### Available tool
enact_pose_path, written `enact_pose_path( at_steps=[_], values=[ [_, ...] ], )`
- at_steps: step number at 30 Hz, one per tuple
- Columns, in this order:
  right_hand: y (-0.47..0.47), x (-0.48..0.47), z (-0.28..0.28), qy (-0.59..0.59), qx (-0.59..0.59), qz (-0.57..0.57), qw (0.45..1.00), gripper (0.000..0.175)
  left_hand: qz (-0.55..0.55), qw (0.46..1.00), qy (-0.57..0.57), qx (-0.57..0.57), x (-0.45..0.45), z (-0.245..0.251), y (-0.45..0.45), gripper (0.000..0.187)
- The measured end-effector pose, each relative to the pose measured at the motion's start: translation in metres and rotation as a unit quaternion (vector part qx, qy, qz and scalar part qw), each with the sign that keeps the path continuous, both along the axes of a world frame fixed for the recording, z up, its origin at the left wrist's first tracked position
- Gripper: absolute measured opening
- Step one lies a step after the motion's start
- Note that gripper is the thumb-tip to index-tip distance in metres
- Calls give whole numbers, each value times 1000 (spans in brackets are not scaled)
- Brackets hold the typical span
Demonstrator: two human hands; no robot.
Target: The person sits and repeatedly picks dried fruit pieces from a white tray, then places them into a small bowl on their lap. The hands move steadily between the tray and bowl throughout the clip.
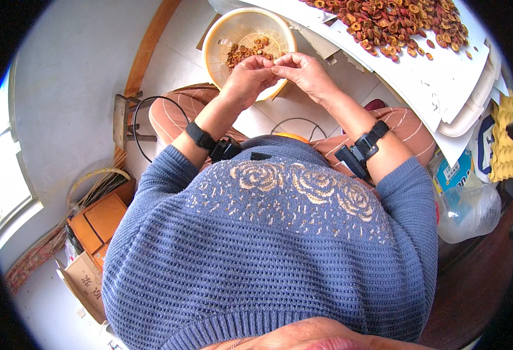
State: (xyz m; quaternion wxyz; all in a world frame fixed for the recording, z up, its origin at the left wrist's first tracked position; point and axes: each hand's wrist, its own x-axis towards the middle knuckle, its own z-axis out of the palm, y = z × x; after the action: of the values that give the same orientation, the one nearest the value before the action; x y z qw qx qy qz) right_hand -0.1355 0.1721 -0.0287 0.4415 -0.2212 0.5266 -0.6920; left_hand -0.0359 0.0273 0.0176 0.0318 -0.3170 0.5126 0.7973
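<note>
My left hand (248,79) and my right hand (305,75) meet at the fingertips over the near side of a round cream plastic basket (215,49). Thumbs and forefingers are pinched close together. Whether a small piece is held between them is hidden by the fingers. Brown-red dried fruit slices (244,52), many of them ring-shaped, lie on the basket's lattice bottom. My hands cover part of its near side. To the upper right, a large heap of similar dried slices (396,27) is spread on white sheets (418,78) on a raised surface.
A small wooden stool (120,118) stands by the wall at left. Lower left are an orange-brown wooden box (101,214) and an open cardboard box (83,278). At right are clear plastic containers (468,214) and yellow egg-crate foam (505,138). A dark cable (140,107) loops near my left knee.
</note>
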Motion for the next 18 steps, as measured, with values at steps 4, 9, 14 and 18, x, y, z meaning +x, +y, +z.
enact_pose_path(
  at_steps=[4, 9, 14, 18],
  values=[
    [0, -2, -3, -23, 21, -14, 999, 18, 22, 999, -25, -1, -2, 3, 6, 10],
    [0, -3, -6, -76, 32, -17, 996, 17, 16, 999, -30, -26, -4, 1, 12, 12],
    [-1, -2, -18, -137, 26, -32, 990, 18, -55, 985, -24, -159, -12, -1, 14, 11],
    [-5, -3, -25, -202, 58, -22, 977, 18, -125, 940, -31, -315, -16, 4, 18, 10]
  ],
)
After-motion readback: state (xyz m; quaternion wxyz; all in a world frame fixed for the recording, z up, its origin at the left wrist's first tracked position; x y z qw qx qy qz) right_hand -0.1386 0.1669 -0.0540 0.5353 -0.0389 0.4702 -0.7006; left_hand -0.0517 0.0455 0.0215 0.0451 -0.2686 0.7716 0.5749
